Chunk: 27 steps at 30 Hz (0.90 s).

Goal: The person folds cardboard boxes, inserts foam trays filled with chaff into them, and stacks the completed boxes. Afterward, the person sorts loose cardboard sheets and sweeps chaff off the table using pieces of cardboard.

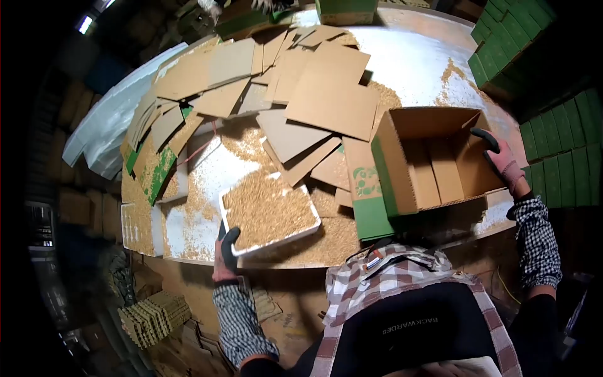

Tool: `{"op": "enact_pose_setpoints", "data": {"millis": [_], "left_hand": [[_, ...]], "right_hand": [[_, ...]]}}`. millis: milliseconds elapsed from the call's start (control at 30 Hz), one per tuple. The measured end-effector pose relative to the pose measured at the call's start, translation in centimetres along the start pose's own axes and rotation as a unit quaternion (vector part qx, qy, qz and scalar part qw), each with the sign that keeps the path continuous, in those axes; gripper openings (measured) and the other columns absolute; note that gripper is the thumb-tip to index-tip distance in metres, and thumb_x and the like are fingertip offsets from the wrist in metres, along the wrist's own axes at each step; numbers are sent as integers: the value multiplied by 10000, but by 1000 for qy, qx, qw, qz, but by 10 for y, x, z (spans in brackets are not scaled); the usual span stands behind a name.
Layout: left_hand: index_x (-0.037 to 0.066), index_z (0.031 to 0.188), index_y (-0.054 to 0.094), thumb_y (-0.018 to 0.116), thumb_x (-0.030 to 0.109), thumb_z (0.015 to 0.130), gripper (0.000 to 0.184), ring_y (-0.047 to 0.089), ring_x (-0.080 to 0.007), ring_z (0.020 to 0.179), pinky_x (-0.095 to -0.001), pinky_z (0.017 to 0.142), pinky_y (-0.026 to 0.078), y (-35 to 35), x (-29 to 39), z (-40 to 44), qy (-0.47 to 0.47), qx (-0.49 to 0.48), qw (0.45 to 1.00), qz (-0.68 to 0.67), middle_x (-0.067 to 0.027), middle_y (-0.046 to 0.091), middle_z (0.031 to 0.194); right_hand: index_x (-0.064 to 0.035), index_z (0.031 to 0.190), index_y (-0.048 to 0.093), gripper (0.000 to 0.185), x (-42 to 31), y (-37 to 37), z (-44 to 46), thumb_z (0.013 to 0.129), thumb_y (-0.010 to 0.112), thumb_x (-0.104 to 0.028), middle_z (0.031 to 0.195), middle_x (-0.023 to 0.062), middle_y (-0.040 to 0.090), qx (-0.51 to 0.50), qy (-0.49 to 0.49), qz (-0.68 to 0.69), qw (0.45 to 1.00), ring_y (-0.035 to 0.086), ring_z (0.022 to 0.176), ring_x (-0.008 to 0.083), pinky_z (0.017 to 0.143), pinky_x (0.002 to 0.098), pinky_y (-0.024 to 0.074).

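My left hand (226, 251), in a dark and pink glove, grips the near left corner of a white tray (276, 241) filled with tan flakes (267, 210). The tray is slightly tilted over the table's near edge. My right hand (499, 154), gloved too, holds the right wall of an open cardboard box (392, 166), its fingers over the rim. The box looks empty, with two flaps at its bottom, and has green on its outer side. A flat green and brown carton piece (370, 213) lies between tray and box.
Loose cardboard sheets (333, 88) are piled across the table (402, 47). Green boxes (559, 132) are stacked at the right. Another person's gloved hand (264, 6) shows at the top. Egg trays (154, 317) stand on the floor at lower left.
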<state>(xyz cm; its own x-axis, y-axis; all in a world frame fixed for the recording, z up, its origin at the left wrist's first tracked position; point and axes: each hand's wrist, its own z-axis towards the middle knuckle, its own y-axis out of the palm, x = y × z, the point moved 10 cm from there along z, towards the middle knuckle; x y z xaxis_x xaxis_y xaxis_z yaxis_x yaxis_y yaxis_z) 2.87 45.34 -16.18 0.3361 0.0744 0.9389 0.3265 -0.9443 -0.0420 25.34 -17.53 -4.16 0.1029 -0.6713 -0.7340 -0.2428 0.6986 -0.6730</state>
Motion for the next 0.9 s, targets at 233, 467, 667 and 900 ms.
{"op": "enact_pose_setpoints", "data": {"millis": [233, 467, 667, 900], "left_hand": [[-29, 1378, 412, 507, 280, 917, 562, 519, -294, 1214, -435, 1005, 446, 27, 38, -123, 15, 48, 972, -230, -159, 492, 1367], [36, 1359, 426, 676, 134, 868, 560, 560, -286, 1176, -410, 968, 503, 281, 217, -124, 376, -205, 901, 75, -183, 501, 1335], [15, 1289, 476, 822, 89, 713, 676, 578, -284, 1150, -402, 959, 487, 377, 210, -85, 487, -140, 801, 318, -190, 559, 1259], [22, 1000, 617, 641, 395, 905, 386, 609, -104, 604, -243, 555, 488, 400, 149, -35, -71, -232, 938, 249, -32, 632, 725]], "right_hand": [[-122, 1323, 545, 667, 3, 2, -16, 703, 377, 57, 1230, 128, 592, -13, 76, 160, 984, 547, 1129, 219, 970, 277, 424], [-141, 1452, 378, 678, 9, -1, -23, 798, 494, -10, 1451, 144, 402, 1, 43, 111, 993, 534, 1179, 258, 958, 305, 453], [-47, 1444, 327, 748, 51, -15, -23, 862, 657, -382, 1483, 168, 343, -95, -90, -1, 991, 381, 1319, 324, 1114, 396, 319], [-91, 1507, 212, 925, 24, -30, -35, 739, 729, -76, 1488, 136, 360, -100, -119, 218, 964, 376, 1338, 211, 1111, 307, 291]]}}
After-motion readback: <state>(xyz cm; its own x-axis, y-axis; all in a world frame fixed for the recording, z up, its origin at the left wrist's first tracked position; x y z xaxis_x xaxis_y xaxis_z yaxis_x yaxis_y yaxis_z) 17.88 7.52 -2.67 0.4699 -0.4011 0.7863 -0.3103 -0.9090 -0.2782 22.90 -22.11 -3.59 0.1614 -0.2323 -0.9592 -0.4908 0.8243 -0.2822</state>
